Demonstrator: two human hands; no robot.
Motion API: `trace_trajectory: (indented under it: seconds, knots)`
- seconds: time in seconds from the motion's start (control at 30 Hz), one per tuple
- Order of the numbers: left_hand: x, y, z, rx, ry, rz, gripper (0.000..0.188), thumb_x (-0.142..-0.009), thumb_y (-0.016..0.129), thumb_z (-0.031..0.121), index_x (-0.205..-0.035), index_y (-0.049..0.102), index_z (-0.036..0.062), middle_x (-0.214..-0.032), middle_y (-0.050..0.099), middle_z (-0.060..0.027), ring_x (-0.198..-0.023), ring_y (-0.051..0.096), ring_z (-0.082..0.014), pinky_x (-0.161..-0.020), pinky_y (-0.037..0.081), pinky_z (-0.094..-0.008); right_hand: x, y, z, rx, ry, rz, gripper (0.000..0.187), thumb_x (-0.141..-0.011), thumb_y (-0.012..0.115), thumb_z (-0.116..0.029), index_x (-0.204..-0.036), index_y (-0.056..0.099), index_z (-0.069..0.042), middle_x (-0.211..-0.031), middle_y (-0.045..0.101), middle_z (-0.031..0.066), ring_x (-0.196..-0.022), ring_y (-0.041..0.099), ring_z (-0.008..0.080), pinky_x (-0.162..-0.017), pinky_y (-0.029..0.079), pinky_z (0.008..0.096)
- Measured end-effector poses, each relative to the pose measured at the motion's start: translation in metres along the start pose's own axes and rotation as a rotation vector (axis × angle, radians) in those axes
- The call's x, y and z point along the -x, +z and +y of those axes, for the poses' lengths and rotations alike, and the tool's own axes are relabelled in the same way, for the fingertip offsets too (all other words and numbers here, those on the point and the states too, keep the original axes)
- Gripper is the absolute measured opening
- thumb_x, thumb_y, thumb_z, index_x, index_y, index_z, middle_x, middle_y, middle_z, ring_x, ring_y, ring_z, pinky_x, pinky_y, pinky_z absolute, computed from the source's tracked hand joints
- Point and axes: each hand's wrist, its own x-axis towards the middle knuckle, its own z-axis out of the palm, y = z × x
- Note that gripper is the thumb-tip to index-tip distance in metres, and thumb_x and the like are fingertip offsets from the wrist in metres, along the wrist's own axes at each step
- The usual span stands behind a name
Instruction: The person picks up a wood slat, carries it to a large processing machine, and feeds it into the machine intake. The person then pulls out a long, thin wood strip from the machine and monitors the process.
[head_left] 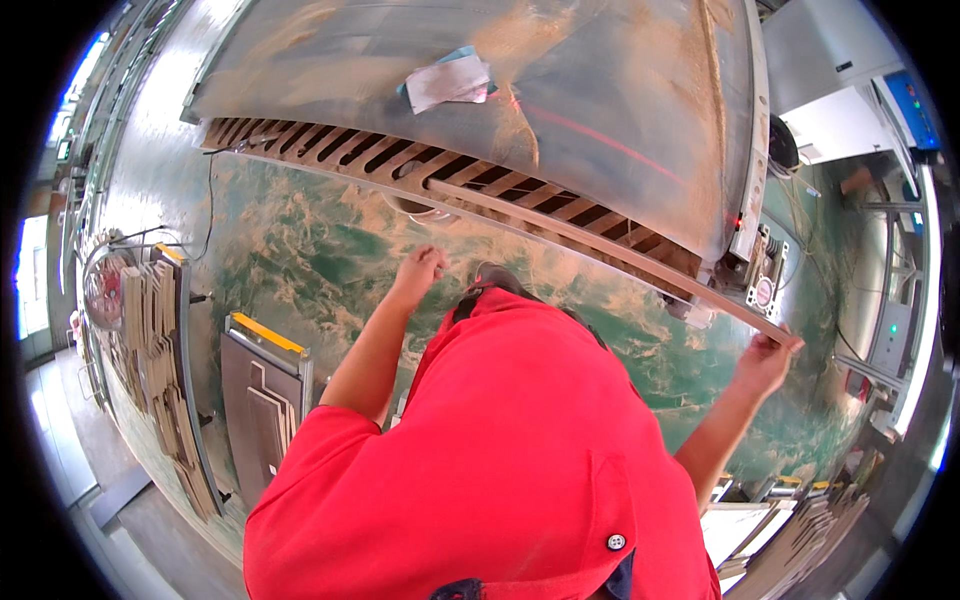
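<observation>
My right hand (768, 362) is closed around the near right end of a long, thin brown strip (590, 238). The strip slants along the slotted front edge (390, 158) of a large grey machine bed (330, 75), and its far end lies over the slots. My left hand (422, 272) hangs over the floor in front of this edge, apart from the strip. Its fingers are loosely bent and apart, and nothing shows in them. On the bed lies a pale folded sheet (450, 82) over a bluish one, with brown dust around.
Dust covers the green floor (620, 340). At left stand a cart with a brown panel and cut pieces (265, 385) and a rack of stacked strips (155, 360). More boards (800, 530) lean at lower right, and a machine frame (905, 300) stands at right.
</observation>
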Motion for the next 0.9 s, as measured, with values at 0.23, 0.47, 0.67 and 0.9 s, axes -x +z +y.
trace_trajectory:
  seconds: [0.23,0.47,0.67,0.9]
  knots:
    - [0.002,-0.051,0.089,0.203,0.317,0.369,0.019,-0.088,0.055,0.016,-0.102,0.053,0.0033,-0.081,0.057,-0.0029,-0.067,0.050,-0.0090,-0.060,0.042,-0.0234,0.070,0.066,0.085,-0.032,0.301,-0.303,0.040,-0.091,0.053,-0.035,-0.103,0.055,0.004,-0.078,0.061,0.0094,-0.066,0.058,0.0196,-0.062,0.048,0.0298]
    - [-0.006,-0.075,0.138,-0.416,0.485,0.533,0.026,-0.086,0.057,0.016,-0.110,0.052,0.0048,-0.103,0.055,-0.0089,-0.081,0.052,-0.0186,-0.074,0.045,-0.0315,0.089,0.082,0.112,0.084,0.449,-0.360,0.036,-0.091,0.055,-0.032,-0.103,0.055,0.003,-0.080,0.062,0.0097,-0.068,0.061,0.0196,-0.060,0.049,0.0294]
    - [-0.027,-0.084,0.173,-1.038,0.590,0.240,0.033,-0.089,0.054,0.026,-0.119,0.054,0.0114,-0.125,0.052,-0.0087,-0.124,0.036,-0.0286,-0.104,0.026,-0.0399,0.086,0.087,0.112,0.176,0.559,-0.471,0.029,-0.090,0.057,-0.026,-0.101,0.058,0.000,-0.082,0.063,0.0097,-0.068,0.062,0.0198,-0.060,0.050,0.0285]
    - [-0.064,-0.081,0.187,-1.229,0.385,-0.295,0.022,-0.084,0.060,0.026,-0.100,0.063,0.0103,-0.104,0.060,-0.0069,-0.108,0.048,-0.0273,-0.098,0.031,-0.0422,0.049,0.076,0.093,0.951,0.294,-0.920,0.020,-0.084,0.062,-0.013,-0.095,0.064,0.003,-0.083,0.065,0.0097,-0.072,0.062,0.0184,-0.064,0.047,0.0246]
